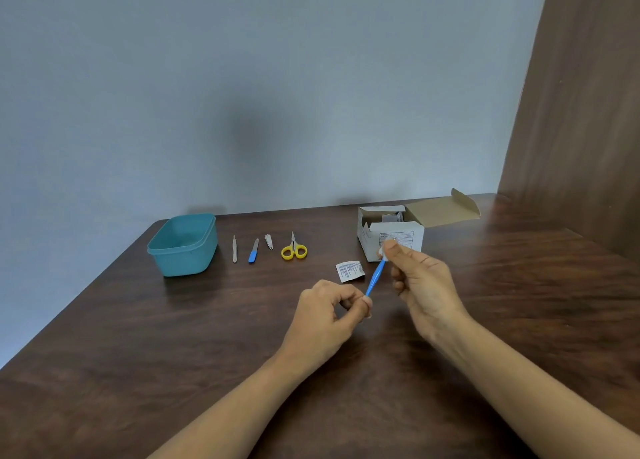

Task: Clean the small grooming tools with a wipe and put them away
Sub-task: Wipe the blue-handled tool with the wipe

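My left hand [329, 315] pinches the lower end of a thin blue tool [375, 277], held slanted above the table. My right hand [420, 280] is closed on a small white wipe [383, 250] wrapped around the tool's upper end. Further back on the table lie, in a row, a slim pale stick [234, 249], a blue-handled file [254, 251], a small metal nail clipper [269, 242] and yellow-handled scissors [294, 249]. A teal plastic tub [183, 245], open and without a lid, stands left of the row.
A torn wipe sachet [349, 271] lies flat just behind my hands. An open cardboard box [391, 231] of sachets stands at the back right, its flap folded out. The dark wooden table [138, 337] meets a grey wall behind and a brown panel [581, 129] at the right.
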